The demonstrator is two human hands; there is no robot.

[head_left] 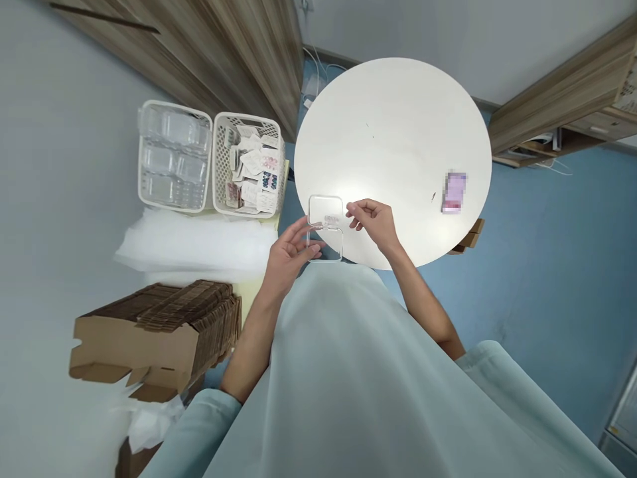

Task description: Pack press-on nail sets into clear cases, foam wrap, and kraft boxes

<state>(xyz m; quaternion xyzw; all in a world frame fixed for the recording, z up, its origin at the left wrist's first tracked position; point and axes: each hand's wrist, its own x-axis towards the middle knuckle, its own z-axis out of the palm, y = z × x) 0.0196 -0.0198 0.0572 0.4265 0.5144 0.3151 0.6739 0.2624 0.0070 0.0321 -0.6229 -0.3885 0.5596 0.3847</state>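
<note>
A clear plastic hinged box is spread open at the near edge of the round white table, its lid half away from me and the other half toward my body. My left hand grips it from the left, thumb on the nearer half. Small pinkish marks or pieces show in the far half; I cannot tell whether they are inside or printed on it. Just right of the box is my right hand, thumb and fingertips pinched together and apart from the box. Whatever may be between those fingertips is too small to see.
A white basket of clear boxes stands at the left beside a white basket of small packets. Below them are white foam sheets and stacked flat cardboard boxes. A blurred purple item lies on the table's right.
</note>
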